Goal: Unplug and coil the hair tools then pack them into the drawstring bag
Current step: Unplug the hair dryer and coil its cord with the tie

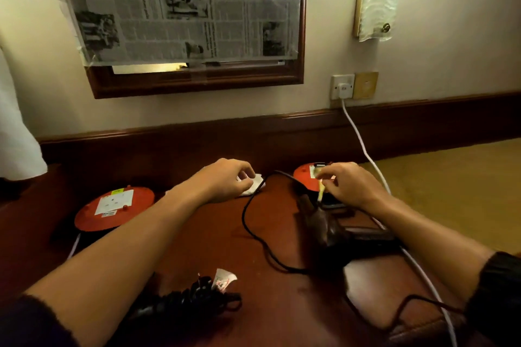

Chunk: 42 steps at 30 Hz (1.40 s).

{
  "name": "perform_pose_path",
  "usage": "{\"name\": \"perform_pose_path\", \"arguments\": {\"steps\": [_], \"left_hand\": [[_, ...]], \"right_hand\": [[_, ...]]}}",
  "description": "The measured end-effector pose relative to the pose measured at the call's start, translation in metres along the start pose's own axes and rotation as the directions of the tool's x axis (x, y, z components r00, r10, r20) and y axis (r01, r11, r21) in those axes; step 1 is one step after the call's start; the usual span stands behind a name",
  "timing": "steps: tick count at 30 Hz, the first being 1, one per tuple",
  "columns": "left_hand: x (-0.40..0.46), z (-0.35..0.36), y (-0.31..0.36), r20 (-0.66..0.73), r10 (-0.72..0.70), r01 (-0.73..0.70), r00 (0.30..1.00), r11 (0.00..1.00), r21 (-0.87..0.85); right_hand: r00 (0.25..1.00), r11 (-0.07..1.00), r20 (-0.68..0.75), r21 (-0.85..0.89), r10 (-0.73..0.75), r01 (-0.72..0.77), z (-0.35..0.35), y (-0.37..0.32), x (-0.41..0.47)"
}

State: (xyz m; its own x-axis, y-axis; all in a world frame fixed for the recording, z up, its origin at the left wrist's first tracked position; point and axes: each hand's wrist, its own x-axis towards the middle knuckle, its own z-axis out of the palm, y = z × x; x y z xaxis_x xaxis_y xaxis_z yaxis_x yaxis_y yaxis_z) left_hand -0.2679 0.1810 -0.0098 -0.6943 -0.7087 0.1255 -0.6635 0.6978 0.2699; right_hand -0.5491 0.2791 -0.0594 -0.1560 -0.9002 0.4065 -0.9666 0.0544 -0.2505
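Early in the task, by the look of it. Left hand [225, 180] at 12 o'clock on the dark red wooden worktop [214, 236], fingers curled round a white plug [253, 186] lying there, with a black cord [251, 222] trailing from it toward 6 o'clock. Right hand [352, 186] at 1 o'clock, fingers bent over the far red round cable reel [304, 177], pinching something small and yellowish; exactly what, cannot tell. Dark hair tool [346, 231] lying at 3 o'clock under the right forearm, cord uncoiled. Black curly-corded tool [180, 298] at 6 o'clock, cord bunched but loose. Second red round cable reel [115, 208] at 9 o'clock, socket face bare. White cable [363, 146] running from the white wall socket [342, 87] down past the far reel.

Left to do, judging from this: finish unplugging, coil each cord, bag both tools. No drawstring bag clearly visible.
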Motion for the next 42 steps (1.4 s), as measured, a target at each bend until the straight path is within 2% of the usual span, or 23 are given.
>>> {"name": "perform_pose_path", "arguments": {"steps": [8, 15, 22, 26, 31, 37, 42], "left_hand": [[0.112, 0.04, 0.057, -0.078, 0.0, -0.001, 0.997, 1.0, -0.009], [0.199, 0.086, 0.086, -0.034, -0.066, 0.067, 0.997, 0.997, 0.03], [0.26, 0.129, 0.094, 0.039, -0.11, 0.108, 0.993, 0.992, 0.065], [0.284, 0.145, 0.097, 0.067, -0.155, 0.151, 0.986, 0.987, 0.063], [0.307, 0.16, 0.097, 0.106, -0.201, 0.194, 0.974, 0.979, 0.069], [0.321, 0.164, 0.097, 0.126, -0.237, 0.232, 0.963, 0.971, 0.053], [0.325, 0.164, 0.103, 0.149, -0.278, 0.275, 0.949, 0.961, 0.04]], "right_hand": [[0.971, 0.971, -0.008, -0.024, 0.238, -0.238, 0.02, 0.084, 0.032], [0.952, 0.953, 0.064, 0.016, 0.3, -0.302, 0.057, 0.128, 0.065], [0.946, 0.956, 0.15, 0.013, 0.287, -0.292, 0.087, 0.147, 0.093], [0.945, 0.966, 0.206, -0.112, 0.254, -0.235, 0.094, 0.156, 0.105], [0.959, 0.965, 0.2, -0.209, 0.199, -0.156, 0.098, 0.155, 0.113], [0.958, 0.96, 0.207, -0.236, 0.2, -0.149, 0.102, 0.158, 0.12], [0.952, 0.967, 0.217, -0.183, 0.216, -0.177, 0.102, 0.164, 0.126]]}}
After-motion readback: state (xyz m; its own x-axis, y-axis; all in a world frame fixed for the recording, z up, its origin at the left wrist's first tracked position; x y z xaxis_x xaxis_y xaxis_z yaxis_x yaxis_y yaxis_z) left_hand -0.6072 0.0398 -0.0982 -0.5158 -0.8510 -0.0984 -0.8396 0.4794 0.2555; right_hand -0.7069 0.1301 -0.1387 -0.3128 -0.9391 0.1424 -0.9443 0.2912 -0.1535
